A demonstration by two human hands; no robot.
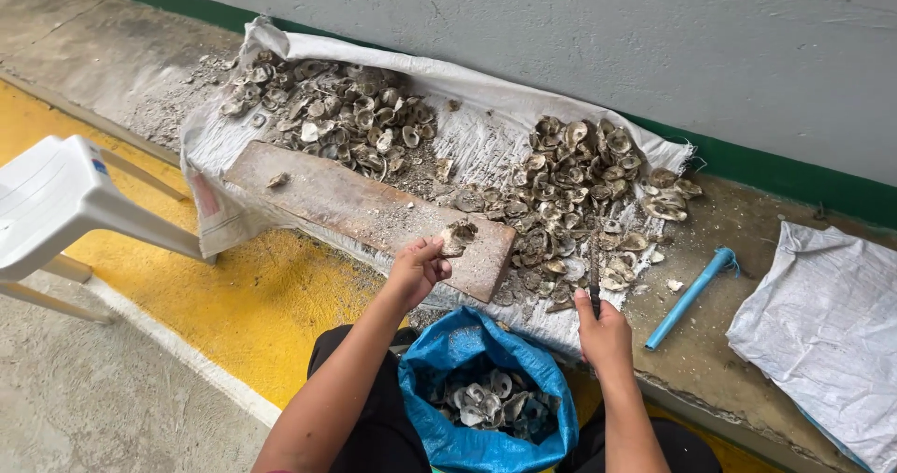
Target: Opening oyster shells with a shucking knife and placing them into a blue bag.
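My left hand (416, 269) holds a rough grey oyster shell (458, 236) just above the near end of a worn wooden board (346, 202). My right hand (605, 331) is closed around the handle of a dark narrow blade tool (593, 269) that points up toward the right-hand heap of shells (575, 193). A blue bag (486, 389) with several shells inside stands open between my knees.
A second heap of shells (336, 108) lies at the back left on a white woven sack (476, 136) spread against the grey wall. A white plastic chair (56, 202) stands left. A blue pipe piece (690, 297) and another white sack (827, 323) lie right.
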